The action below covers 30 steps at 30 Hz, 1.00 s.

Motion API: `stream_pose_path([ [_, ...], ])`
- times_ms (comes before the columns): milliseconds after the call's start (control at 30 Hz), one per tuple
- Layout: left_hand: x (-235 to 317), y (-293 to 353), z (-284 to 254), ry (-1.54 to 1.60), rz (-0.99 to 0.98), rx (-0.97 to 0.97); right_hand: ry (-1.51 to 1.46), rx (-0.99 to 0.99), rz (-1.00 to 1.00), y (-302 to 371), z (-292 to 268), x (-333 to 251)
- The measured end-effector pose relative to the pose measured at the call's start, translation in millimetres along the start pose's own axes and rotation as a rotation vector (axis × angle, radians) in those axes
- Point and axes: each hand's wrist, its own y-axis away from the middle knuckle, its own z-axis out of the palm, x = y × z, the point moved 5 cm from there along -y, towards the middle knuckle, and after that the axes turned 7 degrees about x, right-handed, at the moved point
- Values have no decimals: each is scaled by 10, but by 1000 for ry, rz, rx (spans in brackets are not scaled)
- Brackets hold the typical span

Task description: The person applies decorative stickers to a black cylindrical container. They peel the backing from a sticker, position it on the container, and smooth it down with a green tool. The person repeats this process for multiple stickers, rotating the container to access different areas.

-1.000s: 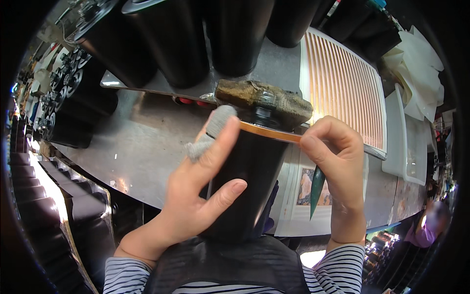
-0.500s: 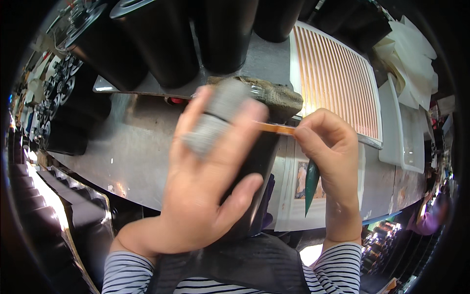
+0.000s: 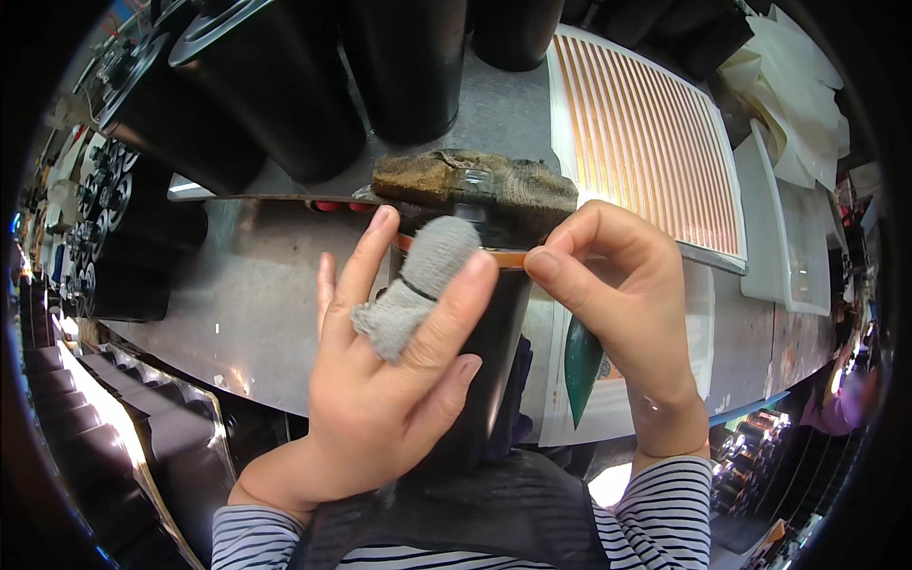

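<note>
My left hand [image 3: 366, 418] has its fingers spread and wears a grey knit finger cover [image 3: 444, 256], tied with a black band, on one finger. That finger rests against a narrow orange strip [image 3: 511, 258] lying across the near top of a black cylinder [image 3: 499, 328]. Between thumb and forefinger, my right hand [image 3: 632, 304] pinches the strip's right end. A dark green pointed blade-like tool [image 3: 581, 375] hangs below the right palm; how it is held is hidden. Just beyond the strip sits a worn cloth-wrapped block [image 3: 475, 182] with clear tape round it.
Several large black cylinders [image 3: 408, 76] stand on the metal bench [image 3: 247, 275] at the back left. A white sheet with rows of orange strips [image 3: 646, 142] lies at the back right, beside a white plastic tray [image 3: 774, 237] with crumpled pale paper [image 3: 788, 104].
The covered finger has come down and nearer to me, its blur gone, and the left fingers are more spread. My right hand has shifted left, so less strip shows between the hands.
</note>
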Motion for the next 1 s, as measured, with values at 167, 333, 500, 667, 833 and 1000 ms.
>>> stream_pose_path([
  [167, 132, -66, 66, -193, 87, -24, 37, -2, -22, 8, -9, 9],
  [333, 257, -150, 119, -270, 166, -36, 61, 72, 47, 94, -103, 169],
  [500, 98, -61, 3, 102, 102, 26, 305, -45, 51, 290, -5, 427],
  [667, -363, 206, 361, 1110, -489, 94, 714, 69, -451, 661, 199, -2],
  [833, -316, 190, 179, 675, -186, 193, 752, 89, -603, 739, 209, 0],
  [1000, -134, 44, 50, 198, 23, 94, 725, 56, -601, 719, 200, -2],
])
